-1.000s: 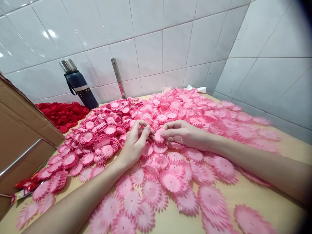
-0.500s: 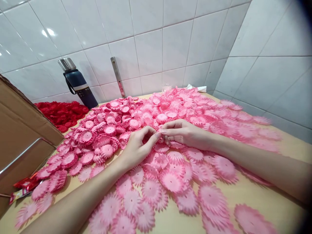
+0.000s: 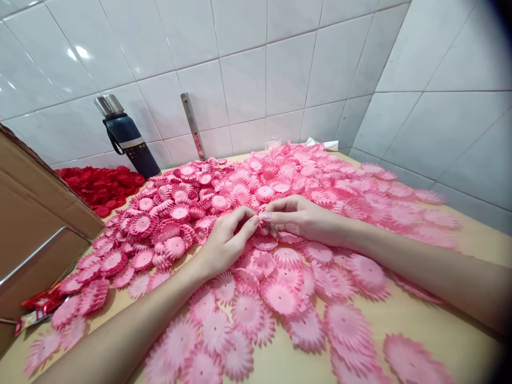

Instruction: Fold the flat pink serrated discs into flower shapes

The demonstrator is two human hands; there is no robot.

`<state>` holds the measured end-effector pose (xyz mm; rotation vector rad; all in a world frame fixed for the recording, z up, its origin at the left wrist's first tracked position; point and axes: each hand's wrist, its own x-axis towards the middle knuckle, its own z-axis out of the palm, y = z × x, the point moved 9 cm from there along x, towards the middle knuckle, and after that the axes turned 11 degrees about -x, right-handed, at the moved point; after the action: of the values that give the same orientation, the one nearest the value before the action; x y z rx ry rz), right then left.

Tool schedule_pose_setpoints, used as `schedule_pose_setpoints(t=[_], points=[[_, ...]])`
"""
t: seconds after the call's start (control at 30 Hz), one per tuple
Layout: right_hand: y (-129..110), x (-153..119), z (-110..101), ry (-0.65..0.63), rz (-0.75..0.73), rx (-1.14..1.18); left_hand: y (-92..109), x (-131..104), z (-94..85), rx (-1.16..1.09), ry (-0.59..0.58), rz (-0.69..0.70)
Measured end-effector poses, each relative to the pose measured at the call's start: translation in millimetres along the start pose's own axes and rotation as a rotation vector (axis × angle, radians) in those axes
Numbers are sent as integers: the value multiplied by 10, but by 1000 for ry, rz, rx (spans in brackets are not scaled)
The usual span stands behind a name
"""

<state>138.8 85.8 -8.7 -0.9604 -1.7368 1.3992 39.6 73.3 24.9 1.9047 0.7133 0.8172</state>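
Fingertips of both hands meet over the middle of a wide heap of pink scalloped discs (image 3: 282,296). My left hand (image 3: 229,237) is pinched closed, thumb toward the right, on a small pink piece mostly hidden by the fingers. From the right, my right hand (image 3: 298,217) also pinches at that same spot, thumb and forefinger together. The pinched piece looks like one of the pink discs, though its shape is hard to make out. More discs lie under and around both hands, many with a small hole in the centre.
A dark blue bottle (image 3: 130,141) leans by the tiled wall, beside a red pile (image 3: 102,186). A cardboard box (image 3: 40,213) stands at the left, with a red wrapper (image 3: 42,301) near it. A metal strip (image 3: 192,125) is against the wall. The table (image 3: 416,320) shows at the front.
The fingertips have drawn slightly apart, with my left thumb shifted a little left. Both hands otherwise stay in nearly the same place.
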Motion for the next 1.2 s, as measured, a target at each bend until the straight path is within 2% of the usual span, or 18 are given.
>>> schedule_pose_setpoints(t=[0.43, 0.73, 0.9, 1.2], points=[[3, 0, 7, -1, 6, 14, -5, -1, 9, -31, -6, 12], [65, 10, 38, 8, 106, 193, -17, 3, -7, 50, 21, -4], [43, 7, 47, 8, 107, 232, -18, -1, -18, 95, 33, -27], [39, -13, 15, 49, 122, 192, -32, -12, -104, 94, 124, -25]])
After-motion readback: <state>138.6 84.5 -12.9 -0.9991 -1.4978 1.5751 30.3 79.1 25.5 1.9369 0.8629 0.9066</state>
